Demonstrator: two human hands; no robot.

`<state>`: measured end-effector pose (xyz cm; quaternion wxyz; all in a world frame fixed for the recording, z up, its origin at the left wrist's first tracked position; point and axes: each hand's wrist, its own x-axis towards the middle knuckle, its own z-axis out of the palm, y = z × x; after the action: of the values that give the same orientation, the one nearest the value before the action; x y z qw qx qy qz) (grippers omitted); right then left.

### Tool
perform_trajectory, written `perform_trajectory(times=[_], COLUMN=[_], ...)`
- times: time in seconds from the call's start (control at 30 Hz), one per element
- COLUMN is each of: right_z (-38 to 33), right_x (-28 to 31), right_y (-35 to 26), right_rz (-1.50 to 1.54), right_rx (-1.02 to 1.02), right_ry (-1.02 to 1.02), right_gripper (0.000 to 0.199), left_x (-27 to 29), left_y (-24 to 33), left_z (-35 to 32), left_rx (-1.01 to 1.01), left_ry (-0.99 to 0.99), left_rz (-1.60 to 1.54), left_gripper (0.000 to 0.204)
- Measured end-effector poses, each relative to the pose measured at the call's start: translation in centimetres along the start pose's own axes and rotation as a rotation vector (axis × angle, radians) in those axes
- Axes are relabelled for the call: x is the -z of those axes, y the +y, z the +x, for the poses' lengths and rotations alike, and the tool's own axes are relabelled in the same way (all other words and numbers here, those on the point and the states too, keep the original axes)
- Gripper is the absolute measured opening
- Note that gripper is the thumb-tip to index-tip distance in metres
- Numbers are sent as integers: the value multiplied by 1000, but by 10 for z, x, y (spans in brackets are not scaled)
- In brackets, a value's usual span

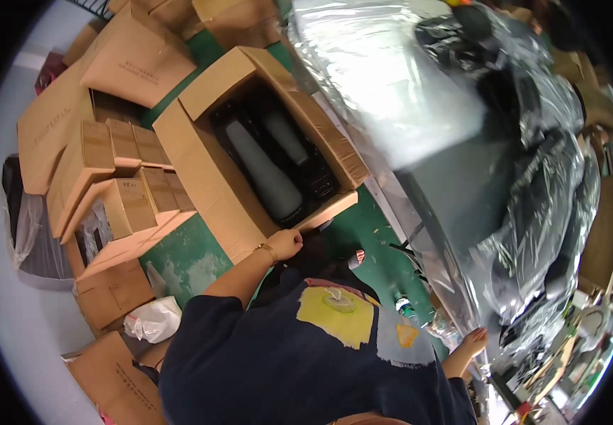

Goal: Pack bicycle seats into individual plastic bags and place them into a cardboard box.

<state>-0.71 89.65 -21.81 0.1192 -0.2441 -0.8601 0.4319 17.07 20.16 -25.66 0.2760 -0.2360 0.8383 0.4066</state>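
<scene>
left grip [286,244] on carton [207,191] edge

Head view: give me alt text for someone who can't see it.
A person's left hand grips the edge of an open cardboard box holding dark and grey bottle-shaped items, on a green floor. The right hand touches a plastic-covered table; smaller boxes lie left.

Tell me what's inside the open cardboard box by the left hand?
The open box holds dark bottle-shaped items with pale grey bodies, lying side by side. Anything beneath them is hidden.
</scene>
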Motion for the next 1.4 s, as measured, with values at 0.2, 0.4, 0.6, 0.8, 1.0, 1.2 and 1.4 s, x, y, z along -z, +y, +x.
perform_trajectory(times=[0.2,0.4,0.6,0.8,1.0,1.2,1.4], right_z=[-214,-282,-338,-379,-402,-395,-372], right_x=[-152,-399,-647,-705,-673,-643,-556], right_y=[-143,-204,-122,-64,-123,-223,-342], right_rz=[-351,-127,-383,-603,-526,-404,-844], right_rx=[-272,-483,-404,-663,-395,-223,492], right_ry=[-915,-1453,-1561,-1604,-1850,-1768,-1748], right_gripper=[12,24,85,107,72,71,72], left_x=[-20,-70,-32,-10,-22,3,21], left_y=[-140,-232,-192,-181,-192,-189,-149], left_z=[106,148,135,124,131,154,194], left_rx=[398,756,629,504,649,859,301], left_ry=[283,393,292,329,640,228,371], left_rz=[-435,-845,-1331,-1356,-981,-2106,-2395], left_gripper=[16,19,24,27,47,83,90])
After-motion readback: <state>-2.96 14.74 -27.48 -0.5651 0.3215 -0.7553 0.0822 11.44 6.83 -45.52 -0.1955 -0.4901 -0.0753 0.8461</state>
